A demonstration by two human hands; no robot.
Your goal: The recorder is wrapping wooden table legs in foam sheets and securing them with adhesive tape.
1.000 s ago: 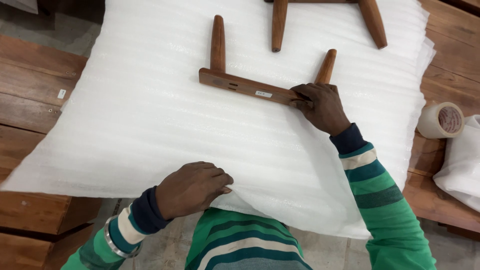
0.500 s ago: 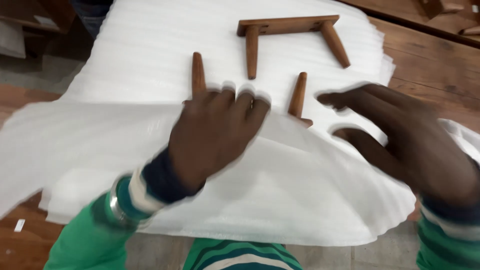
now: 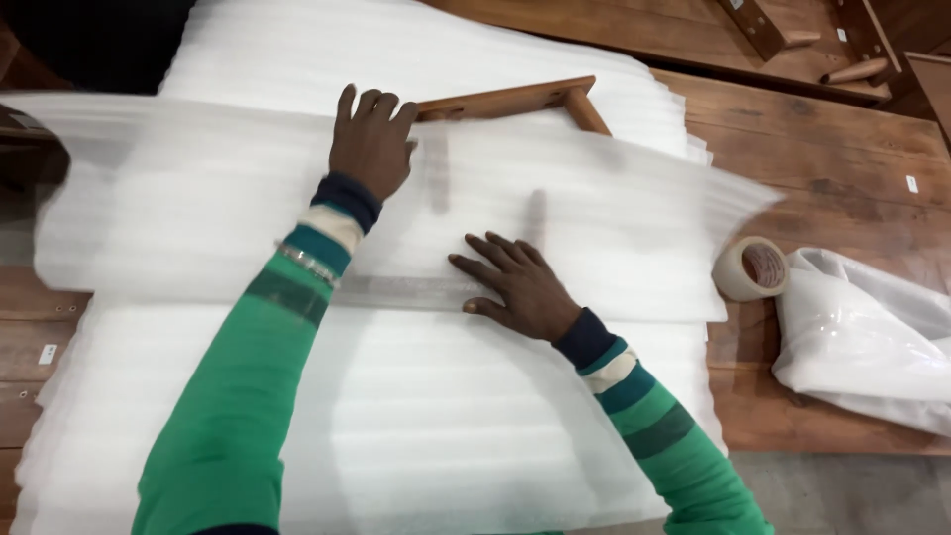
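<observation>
A stack of white foam sheets [image 3: 426, 436] covers the wooden table [image 3: 842, 168]. The top sheet [image 3: 198, 218] lies folded away from me over a small wooden piece with legs, which shows only as dim shapes through the foam. My left hand [image 3: 371, 144] presses flat on the far edge of the folded sheet, fingers spread, next to a second wooden frame piece [image 3: 515, 99] that sticks out beyond the foam. My right hand [image 3: 515, 282] lies flat on the fold nearer to me, palm down, fingers apart.
A roll of clear tape [image 3: 751, 267] stands on the table to the right of the foam. Beside it lies a crumpled white plastic sheet [image 3: 872, 337]. More wooden parts [image 3: 792, 35] rest at the far right corner.
The near edge of the top foam sheet has been pulled up and folded over the wooden piece, which was bare a second ago. Both hands moved away from me and now press flat.
</observation>
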